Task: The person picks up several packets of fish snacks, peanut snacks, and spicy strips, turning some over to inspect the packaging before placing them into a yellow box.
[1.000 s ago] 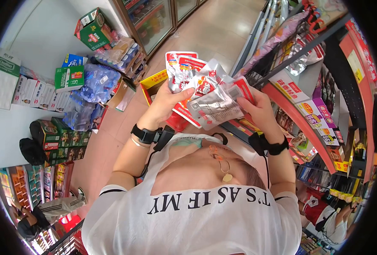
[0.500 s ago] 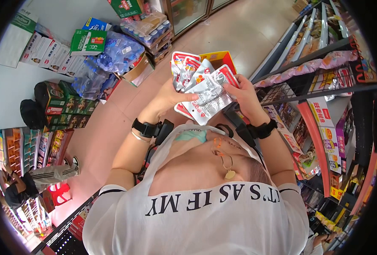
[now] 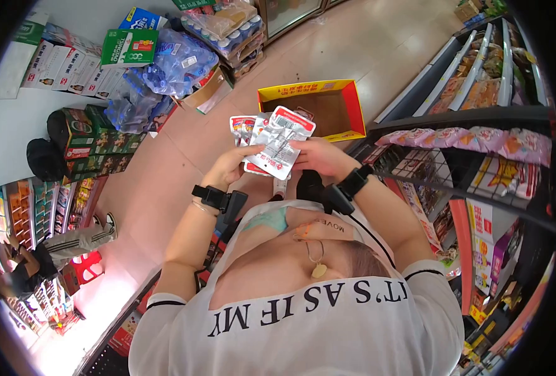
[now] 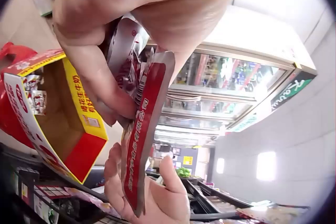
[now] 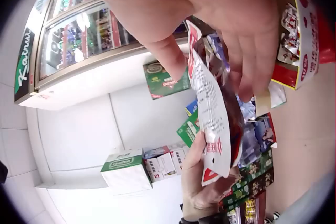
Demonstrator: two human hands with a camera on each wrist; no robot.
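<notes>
We see a shop's tiled floor (image 3: 158, 194), shelving (image 3: 466, 120) on the right and a glass-doored cooler (image 4: 231, 77). We count one yellow-and-red carton (image 3: 339, 114) and at least three foil packets (image 3: 282, 143), held before the person's torso. The left hand (image 3: 229, 166) grips them, thumb on top; the right hand (image 3: 323, 156) straddles their edge, whether pinching we cannot tell.

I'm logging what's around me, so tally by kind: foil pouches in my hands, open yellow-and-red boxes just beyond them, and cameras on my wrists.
Silver-and-red foil pouches: at least 3; overlaps hide the exact count
Open yellow-and-red cardboard box: 1
Black strapped wrist cameras: 2
Total: at least 6
</notes>
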